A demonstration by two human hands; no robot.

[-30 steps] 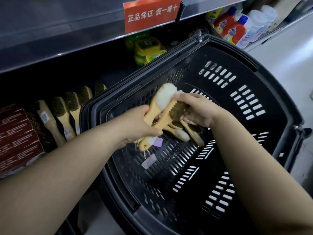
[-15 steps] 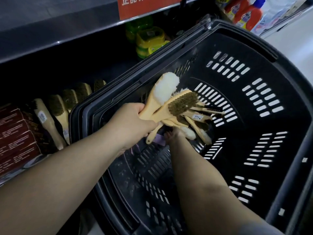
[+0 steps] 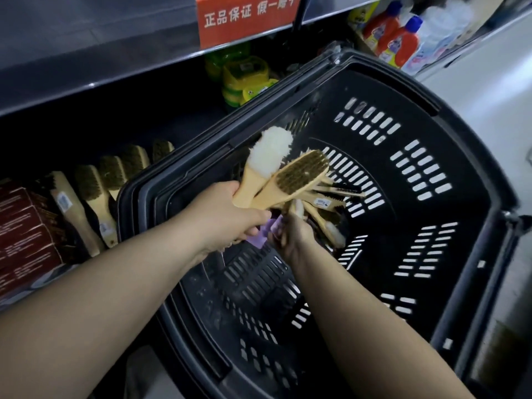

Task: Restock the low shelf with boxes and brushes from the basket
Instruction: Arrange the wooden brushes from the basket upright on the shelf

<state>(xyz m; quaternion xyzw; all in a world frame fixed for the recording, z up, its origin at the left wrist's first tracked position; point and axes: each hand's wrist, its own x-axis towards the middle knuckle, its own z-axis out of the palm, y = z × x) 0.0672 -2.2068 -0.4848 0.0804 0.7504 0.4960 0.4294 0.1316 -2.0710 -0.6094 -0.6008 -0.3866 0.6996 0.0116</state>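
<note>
My left hand (image 3: 227,211) grips the handles of two wooden brushes above the black basket (image 3: 431,174): a white fluffy brush (image 3: 269,151) and a brass-bristle brush (image 3: 299,177). My right hand (image 3: 290,234) reaches down under them into the basket, fingers curled among several loose brushes (image 3: 325,205) and a purple tag (image 3: 263,236); what it holds is hidden. On the low shelf at the left stands a row of wooden brushes (image 3: 95,191) beside red-brown boxes (image 3: 26,234).
A grey upper shelf edge with a red sign (image 3: 247,15) overhangs the low shelf. Yellow-green packs (image 3: 244,79) sit behind the basket. Red and white bottles (image 3: 403,38) stand at the top right. Pale floor lies to the right.
My right hand has let go of the brass-bristle brush and dropped below the left hand into the basket. My left hand now holds both brushes, slightly raised.
</note>
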